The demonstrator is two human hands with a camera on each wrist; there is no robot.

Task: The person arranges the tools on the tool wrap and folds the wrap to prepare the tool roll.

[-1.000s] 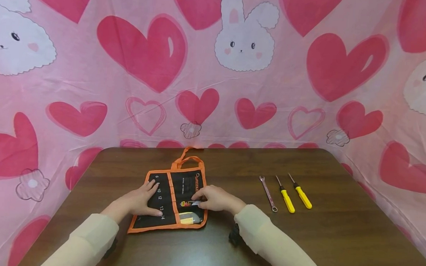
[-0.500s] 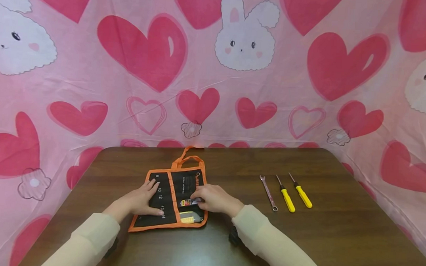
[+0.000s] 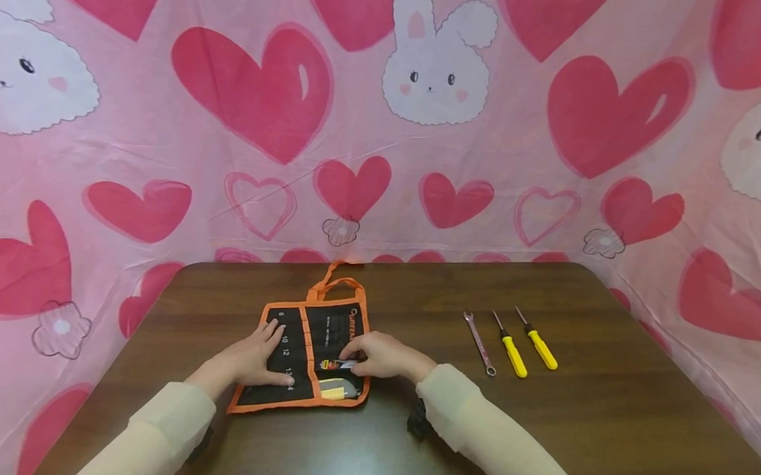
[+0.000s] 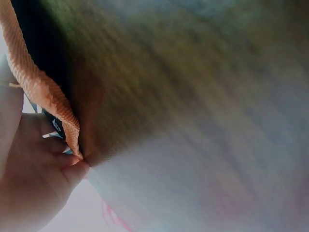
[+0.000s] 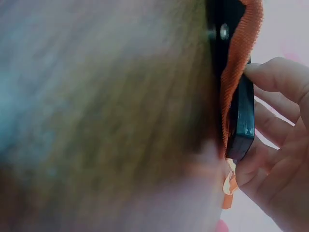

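On the brown table, best steady the pouch with your spread left hand while your right hand, pinching the black case, guides it straight.

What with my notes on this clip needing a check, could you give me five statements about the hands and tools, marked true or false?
1. The left hand rests on the tool pouch. True.
2. The right hand pinches a labelled item. True.
3. Every tool is inside the tool pouch. False: the wrench lies on the table.
4. Both screwdrivers have yellow handles. True.
5. The tool pouch is edged in blue. False: it is edged in orange.
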